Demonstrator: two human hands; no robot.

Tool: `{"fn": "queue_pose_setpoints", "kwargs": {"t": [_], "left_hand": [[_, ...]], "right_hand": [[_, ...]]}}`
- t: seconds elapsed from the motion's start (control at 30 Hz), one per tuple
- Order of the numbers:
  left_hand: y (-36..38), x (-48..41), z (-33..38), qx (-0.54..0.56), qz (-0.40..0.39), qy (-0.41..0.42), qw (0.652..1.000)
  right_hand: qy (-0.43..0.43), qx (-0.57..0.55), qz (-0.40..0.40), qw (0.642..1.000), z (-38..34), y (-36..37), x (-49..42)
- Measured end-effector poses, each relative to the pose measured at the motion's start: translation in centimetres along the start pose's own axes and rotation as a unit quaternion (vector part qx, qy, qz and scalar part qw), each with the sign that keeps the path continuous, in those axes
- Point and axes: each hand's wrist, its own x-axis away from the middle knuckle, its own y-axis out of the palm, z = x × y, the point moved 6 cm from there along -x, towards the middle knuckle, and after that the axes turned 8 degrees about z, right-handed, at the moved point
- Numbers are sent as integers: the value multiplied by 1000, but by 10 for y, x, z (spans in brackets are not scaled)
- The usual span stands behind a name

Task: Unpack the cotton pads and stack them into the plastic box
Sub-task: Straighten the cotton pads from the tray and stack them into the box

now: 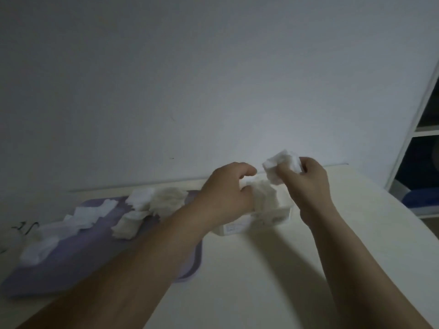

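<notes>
A clear plastic box (270,218) stands on the pale table, with a label on its near side. White cotton pads (264,195) stick up out of it. My left hand (225,195) curls over the box's left side and presses on those pads. My right hand (311,184) is raised just above and right of the box, pinching a small stack of cotton pads (282,166). Loose cotton pads (152,203) lie in several heaps on a purple mat (99,255) to the left.
The white wall rises right behind the table's far edge (166,184). A white shelf unit (422,129) stands at the far right with a blue item (420,198) low beside it. Pale bare tabletop (261,281) lies between my forearms.
</notes>
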Motion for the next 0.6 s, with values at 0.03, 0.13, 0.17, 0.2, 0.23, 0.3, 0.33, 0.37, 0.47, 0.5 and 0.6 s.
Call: {"fn": "queue_pose_setpoints", "kwargs": {"t": [0.03, 0.13, 0.17, 0.2, 0.23, 0.3, 0.33, 0.37, 0.47, 0.5, 0.6], "left_hand": [[7, -8, 5, -37, -20, 31, 999], [36, -26, 13, -107, -101, 73, 986], [46, -32, 13, -132, -128, 80, 980], [53, -35, 11, -153, -150, 83, 973], [61, -37, 8, -155, -168, 84, 970], [70, -39, -1, -128, -191, 79, 970], [73, -38, -4, -116, -201, 75, 970], [76, -38, -9, -102, -209, 70, 970], [79, -38, -14, -119, -206, 70, 969], [81, -40, -16, -150, -201, 83, 965], [83, -40, -15, -250, -192, 126, 941]], "right_hand": [[9, -3, 8, 1000, 7, -1, -2], [24, -7, 12, 1000, 23, -2, -7], [24, -7, 6, 1000, 27, -2, -9], [23, -5, 4, 1000, 28, -3, -9], [24, -5, 5, 1000, 30, -4, -11], [24, -9, 7, 1000, 33, -5, -15], [18, -4, 8, 1000, 33, -6, -16], [11, 5, 8, 1000, 32, -5, -16], [-16, 31, -2, 999, 29, 0, -14], [-23, 43, -7, 999, 30, 1, -13], [-39, 103, -33, 993, 33, 6, -13]]}}
